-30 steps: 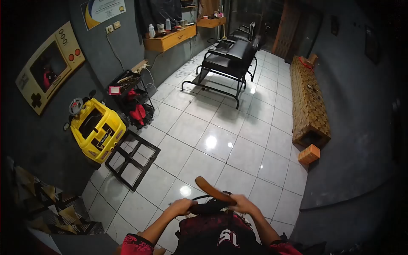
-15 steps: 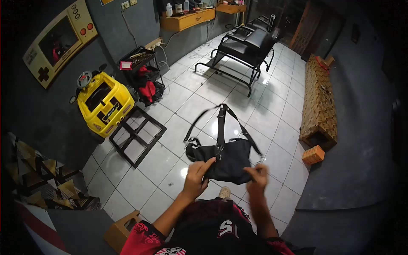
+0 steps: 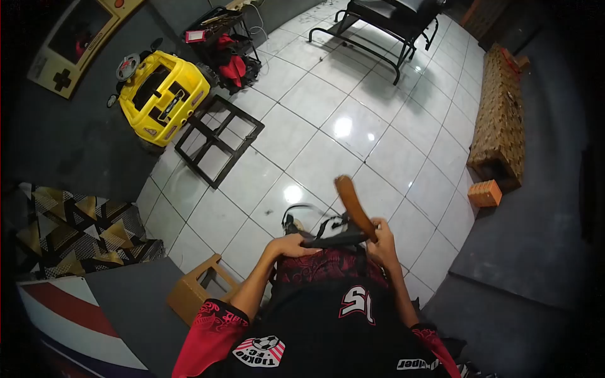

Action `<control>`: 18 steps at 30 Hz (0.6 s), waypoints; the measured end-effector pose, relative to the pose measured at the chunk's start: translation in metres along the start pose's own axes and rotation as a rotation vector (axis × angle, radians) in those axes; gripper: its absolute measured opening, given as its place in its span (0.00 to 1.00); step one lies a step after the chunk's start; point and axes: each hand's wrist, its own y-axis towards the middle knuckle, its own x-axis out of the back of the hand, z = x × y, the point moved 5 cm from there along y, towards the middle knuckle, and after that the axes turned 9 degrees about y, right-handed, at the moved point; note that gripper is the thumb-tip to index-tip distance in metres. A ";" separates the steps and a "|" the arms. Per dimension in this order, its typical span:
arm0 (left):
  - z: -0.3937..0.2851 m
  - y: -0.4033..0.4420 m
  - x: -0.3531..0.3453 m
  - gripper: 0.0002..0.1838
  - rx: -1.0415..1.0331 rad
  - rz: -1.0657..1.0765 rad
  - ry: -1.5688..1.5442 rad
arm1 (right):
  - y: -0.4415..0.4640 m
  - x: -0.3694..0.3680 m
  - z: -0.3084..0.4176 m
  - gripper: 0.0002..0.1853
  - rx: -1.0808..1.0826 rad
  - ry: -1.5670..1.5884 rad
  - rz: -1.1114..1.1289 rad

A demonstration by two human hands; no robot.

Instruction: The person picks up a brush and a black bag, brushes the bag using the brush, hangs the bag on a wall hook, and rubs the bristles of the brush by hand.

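A black bag [image 3: 337, 239] with straps is held close against my front at waist height, seen nearly edge-on, so most of its body is hidden. My left hand [image 3: 295, 246] is closed on its left edge, the fingers partly out of sight. On the other side, my right hand [image 3: 381, 242] grips the bag's right end. A curved brown band-like piece [image 3: 354, 205] rises from beside the right fingers and leans up to the left; whether it is part of the bag I cannot tell. A loose black strap [image 3: 301, 206] loops out beyond the left hand.
A yellow toy car [image 3: 162, 97] and a black square frame [image 3: 219, 140] are on the tiled floor at left. A cardboard box [image 3: 189, 291] stands near my left elbow. A black chair [image 3: 391, 25] is ahead; a woven long box [image 3: 501, 120] and an orange brick [image 3: 485, 193] lie at right.
The bag has come in toward my waist and turned from facing me to edge-on. The brown piece now shows. My view has tilted further down.
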 end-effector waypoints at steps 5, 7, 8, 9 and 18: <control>-0.016 -0.003 0.007 0.23 -0.267 -0.334 -0.301 | 0.009 0.018 0.002 0.17 -0.245 0.340 -0.073; -0.033 -0.010 0.010 0.22 -0.562 -0.430 -0.249 | 0.005 0.022 0.001 0.18 -0.436 0.744 -0.094; -0.038 -0.010 0.003 0.21 -0.426 -0.191 -0.583 | 0.005 0.021 0.002 0.16 -0.335 0.921 -0.128; -0.050 -0.014 0.005 0.21 -0.428 -0.186 -0.580 | 0.002 0.024 0.002 0.16 -0.334 0.920 -0.134; -0.071 0.002 0.008 0.16 -0.264 0.085 -0.888 | -0.007 0.056 0.030 0.13 -0.535 1.085 0.194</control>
